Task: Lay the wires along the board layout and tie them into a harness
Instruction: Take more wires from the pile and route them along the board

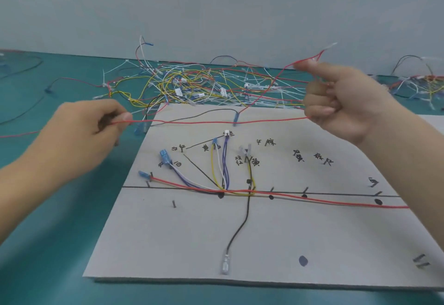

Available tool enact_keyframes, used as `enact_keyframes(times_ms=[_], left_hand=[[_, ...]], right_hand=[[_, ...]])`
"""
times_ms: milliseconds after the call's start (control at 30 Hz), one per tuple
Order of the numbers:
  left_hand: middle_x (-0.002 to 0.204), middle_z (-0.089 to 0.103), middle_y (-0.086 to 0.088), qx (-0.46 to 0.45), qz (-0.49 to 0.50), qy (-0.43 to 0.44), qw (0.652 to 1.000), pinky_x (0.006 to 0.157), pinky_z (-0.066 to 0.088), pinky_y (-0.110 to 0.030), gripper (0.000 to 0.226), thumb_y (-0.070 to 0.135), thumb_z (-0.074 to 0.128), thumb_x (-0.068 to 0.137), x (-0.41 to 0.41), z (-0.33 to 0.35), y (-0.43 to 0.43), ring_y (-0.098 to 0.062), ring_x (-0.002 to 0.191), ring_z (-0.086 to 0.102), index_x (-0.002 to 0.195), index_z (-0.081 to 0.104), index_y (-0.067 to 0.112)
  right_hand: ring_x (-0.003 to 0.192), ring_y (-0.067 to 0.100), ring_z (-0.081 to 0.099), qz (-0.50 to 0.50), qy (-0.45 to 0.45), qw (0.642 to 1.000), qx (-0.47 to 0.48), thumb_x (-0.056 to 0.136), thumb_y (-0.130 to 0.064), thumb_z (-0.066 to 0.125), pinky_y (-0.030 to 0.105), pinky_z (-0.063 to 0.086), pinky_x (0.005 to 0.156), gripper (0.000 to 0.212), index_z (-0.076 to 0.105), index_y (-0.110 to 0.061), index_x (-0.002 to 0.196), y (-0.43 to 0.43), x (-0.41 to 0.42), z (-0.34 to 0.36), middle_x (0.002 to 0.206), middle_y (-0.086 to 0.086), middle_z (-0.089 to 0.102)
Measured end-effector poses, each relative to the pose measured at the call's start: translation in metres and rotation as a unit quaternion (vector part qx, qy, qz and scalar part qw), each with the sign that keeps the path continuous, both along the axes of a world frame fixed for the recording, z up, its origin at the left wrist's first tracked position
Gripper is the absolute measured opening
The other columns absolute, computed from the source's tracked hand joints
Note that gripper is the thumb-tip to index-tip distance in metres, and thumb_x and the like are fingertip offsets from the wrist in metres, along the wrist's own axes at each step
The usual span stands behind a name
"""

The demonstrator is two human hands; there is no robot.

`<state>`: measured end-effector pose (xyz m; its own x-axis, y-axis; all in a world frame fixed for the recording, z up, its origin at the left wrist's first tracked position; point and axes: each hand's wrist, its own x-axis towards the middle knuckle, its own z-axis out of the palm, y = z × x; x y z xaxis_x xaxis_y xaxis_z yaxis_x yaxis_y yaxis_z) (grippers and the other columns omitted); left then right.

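Note:
A grey layout board [312,239] with drawn lines, nails and handwritten labels lies in front of me. Red, yellow, white, blue and black wires [224,185] run along its lines. A loose red wire [216,122] is stretched in the air above the board's far edge. My left hand [89,134] pinches it at the left. My right hand [346,103] grips it at the right, raised, and the wire's clear-tipped end [329,46] sticks up past the thumb.
A tangled heap of loose wires and white cable ties [192,83] lies on the teal table behind the board. A second wire bundle [418,81] sits at the far right. A black wire with a metal terminal [225,267] hangs toward the board's near edge.

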<state>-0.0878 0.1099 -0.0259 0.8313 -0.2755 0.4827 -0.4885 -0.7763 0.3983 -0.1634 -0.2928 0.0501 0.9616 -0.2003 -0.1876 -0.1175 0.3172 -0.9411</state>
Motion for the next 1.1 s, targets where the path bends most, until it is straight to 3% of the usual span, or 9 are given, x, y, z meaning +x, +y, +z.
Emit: enact_keyframes(times_ms=[100, 233, 300, 467, 600, 733, 867, 1000, 1100], left_hand=[[0.063, 0.064, 0.021, -0.034, 0.007, 0.004, 0.999, 0.041, 0.036, -0.014, 0.038, 0.068, 0.053, 0.094, 0.003, 0.000, 0.006, -0.003, 0.048, 0.055, 0.092, 0.067, 0.033], [0.056, 0.058, 0.021, -0.058, 0.009, 0.017, 0.998, 0.039, 0.031, -0.009, 0.041, 0.071, 0.061, 0.089, 0.001, 0.004, 0.010, 0.005, 0.042, 0.045, 0.084, 0.068, 0.031], [0.048, 0.051, 0.013, -0.079, 0.018, 0.024, 0.996, 0.036, 0.030, -0.022, 0.045, 0.071, 0.066, 0.086, 0.004, 0.002, 0.013, -0.001, 0.038, 0.037, 0.081, 0.068, 0.026], [0.054, 0.051, 0.007, -0.106, 0.055, 0.019, 0.993, 0.042, 0.028, -0.031, 0.046, 0.072, 0.059, 0.089, 0.021, 0.000, 0.018, -0.012, 0.043, 0.037, 0.084, 0.068, 0.027], [0.062, 0.060, 0.014, -0.122, 0.137, 0.021, 0.983, 0.042, 0.034, -0.023, 0.057, 0.084, 0.037, 0.089, 0.045, -0.001, 0.037, -0.010, 0.047, 0.048, 0.084, 0.068, 0.036], [0.054, 0.065, 0.005, -0.191, 0.203, 0.081, 0.957, 0.074, 0.060, -0.042, 0.056, 0.079, 0.034, 0.089, 0.072, 0.000, 0.055, -0.015, 0.044, 0.057, 0.081, 0.069, 0.036], [0.058, 0.061, -0.004, -0.196, 0.223, 0.098, 0.950, 0.064, 0.045, -0.030, 0.050, 0.073, 0.032, 0.084, 0.079, 0.015, 0.030, -0.021, 0.048, 0.054, 0.076, 0.071, 0.043], [0.043, 0.049, 0.001, -0.216, 0.242, 0.159, 0.933, 0.057, 0.029, -0.029, 0.042, 0.048, 0.042, 0.079, 0.087, 0.053, 0.003, -0.032, 0.058, 0.037, 0.053, 0.072, 0.037], [0.036, 0.034, 0.003, -0.243, 0.183, 0.295, 0.906, 0.047, 0.022, -0.022, 0.044, 0.039, 0.042, 0.084, 0.085, 0.077, -0.013, -0.020, 0.037, 0.025, 0.060, 0.066, 0.012]], right_hand=[[0.043, 0.006, 0.024, -0.010, -0.029, 0.997, 0.069, 0.102, -0.029, 0.054, 0.016, 0.029, 0.039, 0.015, 0.063, -0.021, 0.093, -0.015, 0.003, 0.003, 0.060, -0.007, 0.034], [0.066, 0.015, 0.055, -0.045, -0.089, 0.980, 0.172, 0.101, -0.021, 0.048, 0.021, 0.045, 0.055, 0.023, 0.058, -0.017, 0.081, -0.034, 0.004, 0.010, 0.101, 0.009, 0.068], [0.076, 0.020, 0.063, -0.043, -0.130, 0.966, 0.219, 0.097, -0.014, 0.044, 0.022, 0.045, 0.058, 0.023, 0.051, -0.016, 0.075, -0.043, 0.004, 0.014, 0.105, 0.007, 0.074], [0.054, 0.011, 0.050, -0.075, -0.132, 0.969, 0.196, 0.096, -0.020, 0.042, 0.020, 0.035, 0.051, 0.033, 0.043, -0.021, 0.063, -0.049, 0.011, 0.022, 0.054, -0.010, 0.038], [0.043, 0.011, 0.015, -0.199, -0.102, 0.972, 0.070, 0.078, -0.014, 0.046, 0.024, 0.017, 0.042, 0.021, 0.032, -0.025, 0.066, -0.062, 0.015, 0.026, 0.053, -0.007, 0.017], [0.042, 0.009, 0.022, -0.304, -0.097, 0.930, -0.182, 0.090, -0.033, 0.053, 0.024, 0.021, 0.043, 0.015, 0.041, -0.026, 0.083, -0.076, 0.019, 0.036, 0.049, -0.005, 0.025], [0.061, 0.009, 0.042, -0.225, -0.132, 0.821, -0.507, 0.080, -0.047, 0.068, 0.029, 0.034, 0.062, 0.021, 0.055, -0.032, 0.084, -0.058, 0.023, 0.025, 0.066, -0.012, 0.043], [0.087, 0.020, 0.048, -0.150, -0.147, 0.747, -0.631, 0.073, -0.068, 0.067, 0.045, 0.043, 0.088, 0.052, 0.056, -0.034, 0.111, -0.036, 0.025, 0.019, 0.081, -0.012, 0.042], [0.110, 0.026, 0.047, -0.107, -0.142, 0.675, -0.716, 0.064, -0.077, 0.066, 0.045, 0.030, 0.092, 0.073, 0.051, -0.037, 0.123, -0.018, 0.030, 0.019, 0.106, -0.003, 0.051]])
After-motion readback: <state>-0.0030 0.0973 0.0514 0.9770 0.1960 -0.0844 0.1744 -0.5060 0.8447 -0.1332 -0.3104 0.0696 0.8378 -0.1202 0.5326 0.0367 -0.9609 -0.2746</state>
